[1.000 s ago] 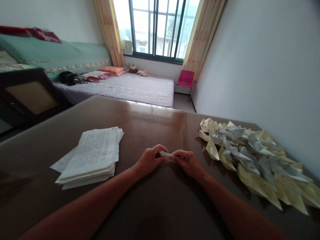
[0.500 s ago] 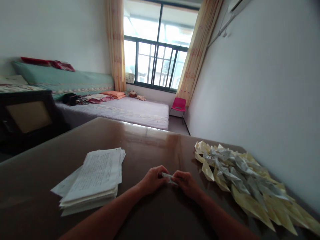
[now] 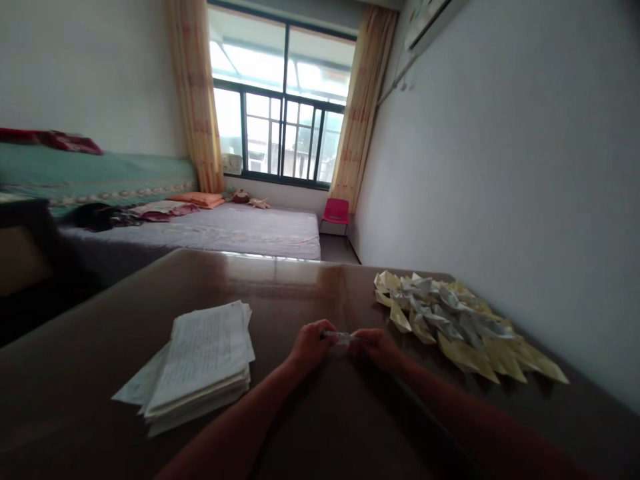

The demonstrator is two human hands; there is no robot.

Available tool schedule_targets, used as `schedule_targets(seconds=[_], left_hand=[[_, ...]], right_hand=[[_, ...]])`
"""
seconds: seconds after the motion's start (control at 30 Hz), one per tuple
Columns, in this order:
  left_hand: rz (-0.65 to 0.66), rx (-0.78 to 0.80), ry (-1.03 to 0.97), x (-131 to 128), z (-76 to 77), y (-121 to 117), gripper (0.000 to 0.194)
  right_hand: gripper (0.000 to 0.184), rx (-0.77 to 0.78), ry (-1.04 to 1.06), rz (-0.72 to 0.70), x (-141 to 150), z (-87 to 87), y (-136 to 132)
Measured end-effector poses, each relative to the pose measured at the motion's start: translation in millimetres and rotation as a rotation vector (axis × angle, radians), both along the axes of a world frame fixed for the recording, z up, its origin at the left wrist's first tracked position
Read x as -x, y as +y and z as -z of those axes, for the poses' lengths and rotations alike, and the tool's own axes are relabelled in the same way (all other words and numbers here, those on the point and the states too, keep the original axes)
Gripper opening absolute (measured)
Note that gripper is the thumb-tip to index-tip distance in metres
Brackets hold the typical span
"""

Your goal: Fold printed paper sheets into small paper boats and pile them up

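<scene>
A small folded piece of paper (image 3: 343, 339), whitish with faint print, is stretched between my two hands above the brown table (image 3: 295, 413). My left hand (image 3: 313, 341) pinches its left end, with the fingers closed. Its right end is gripped by my right hand (image 3: 376, 347), also closed. The fingers cover both ends, so the paper's full shape is hidden. To the left lies a stack of printed sheets (image 3: 200, 360), slightly fanned. Folded paper pieces (image 3: 460, 320), pointed like little boats, cream and grey-white, are heaped to the right.
Beyond the table's far edge stands a bed (image 3: 250, 230) with clothes and orange pillows (image 3: 197, 199) on it. A pink chair (image 3: 336, 211) is by the window. The white wall (image 3: 490, 167) runs close along the right side; a dark cabinet (image 3: 25, 253) is at left.
The camera view has turned to the right. My hands have drawn a little farther apart, and more of the folded paper shows between them. Both still hold it.
</scene>
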State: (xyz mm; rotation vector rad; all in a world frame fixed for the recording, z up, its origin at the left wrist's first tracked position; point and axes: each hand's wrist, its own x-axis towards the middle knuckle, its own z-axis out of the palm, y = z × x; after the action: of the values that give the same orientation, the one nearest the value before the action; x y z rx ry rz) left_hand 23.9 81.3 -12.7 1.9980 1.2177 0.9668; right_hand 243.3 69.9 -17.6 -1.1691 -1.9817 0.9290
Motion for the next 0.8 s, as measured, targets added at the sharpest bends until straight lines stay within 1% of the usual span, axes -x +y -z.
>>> schedule_targets(seconds=[0.1, 0.2, 0.3, 0.33, 0.37, 0.43, 0.47, 0.5, 0.63, 0.8], left_hand=[[0.039, -0.026, 0.040, -1.1, 1.8, -4.2, 0.018], [0.109, -0.047, 0.075, 1.4, 4.4, -7.6, 0.018], [0.165, -0.067, 0.065, 4.5, 7.8, -8.0, 0.031], [0.174, -0.071, 0.058, 5.1, 9.2, -7.5, 0.034], [0.181, -0.073, 0.051, 5.5, 10.6, -6.9, 0.035], [0.190, -0.079, 0.044, 5.5, 13.3, -5.5, 0.030], [0.195, -0.084, 0.042, 5.3, 14.5, -4.7, 0.028], [0.201, -0.090, 0.040, 5.1, 15.6, -4.0, 0.025], [0.222, -0.117, 0.044, 4.4, 17.5, -1.6, 0.019], [0.251, -0.151, 0.080, 5.3, 13.0, -3.2, 0.015]], right_hand=[[0.035, 0.006, 0.020, 0.052, -2.1, 1.2, -10.4], [0.030, 0.030, 0.043, 0.098, -4.9, 2.2, -17.3], [0.027, 0.057, 0.058, 0.116, -10.2, 1.2, -24.2], [0.029, 0.059, 0.064, 0.127, -12.2, 0.6, -26.8], [0.035, 0.053, 0.074, 0.143, -14.2, 0.1, -29.6], [0.046, 0.037, 0.096, 0.179, -17.9, -0.4, -34.8], [0.048, 0.027, 0.107, 0.197, -19.5, -0.2, -36.9], [0.047, 0.018, 0.118, 0.214, -20.9, 0.4, -38.5], [0.031, -0.009, 0.144, 0.273, -24.2, 4.2, -39.9], [0.023, -0.037, 0.129, 0.304, -23.1, 5.9, -40.2]])
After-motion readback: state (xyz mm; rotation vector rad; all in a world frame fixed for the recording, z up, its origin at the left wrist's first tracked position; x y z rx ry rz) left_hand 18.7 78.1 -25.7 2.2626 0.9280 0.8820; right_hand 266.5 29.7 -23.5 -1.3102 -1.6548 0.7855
